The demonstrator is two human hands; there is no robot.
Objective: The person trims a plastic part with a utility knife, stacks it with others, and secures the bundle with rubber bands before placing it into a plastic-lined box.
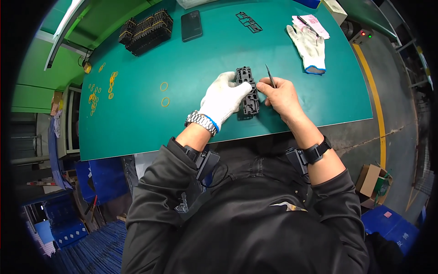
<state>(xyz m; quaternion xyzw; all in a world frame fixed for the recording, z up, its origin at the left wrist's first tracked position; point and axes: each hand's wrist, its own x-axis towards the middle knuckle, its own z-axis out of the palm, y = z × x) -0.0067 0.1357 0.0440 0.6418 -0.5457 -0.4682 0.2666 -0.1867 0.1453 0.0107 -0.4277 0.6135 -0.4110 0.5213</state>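
1. The green table point(207, 57) takes up most of the work area, with finished-looking pieces at the far left and loose pieces elsewhere.
2. Near its far left edge sits a stack of black parts point(150, 34), bound with yellow bands; this portion of the work appears done, though the exact count is hard to tell.
3. The left hand point(226, 96), in a white glove, grips a part near the front edge, its thumb pressed over the top.
4. The bare right hand point(282, 97) is closed around a slim tool, fingertips just beside that part; whether they touch it I cannot tell.
5. An unworn white glove point(309, 50) with a blue cuff lies toward the far right.
6. The black part point(252, 96) in the left hand stands lengthwise away from the person, at the middle of the near side. No band shows around it, so it seems unfinished.
7. A dark phone point(191, 26) lies to the right of the stack.
8. A flat black frame point(248, 22) lies alone near the far edge, apparently unused.
9. The pointed tool point(270, 75) aims away from the person.
10. Smallest are the yellow bands point(111, 86), loose on the left, with two set nearer the hands; these appear left to use.
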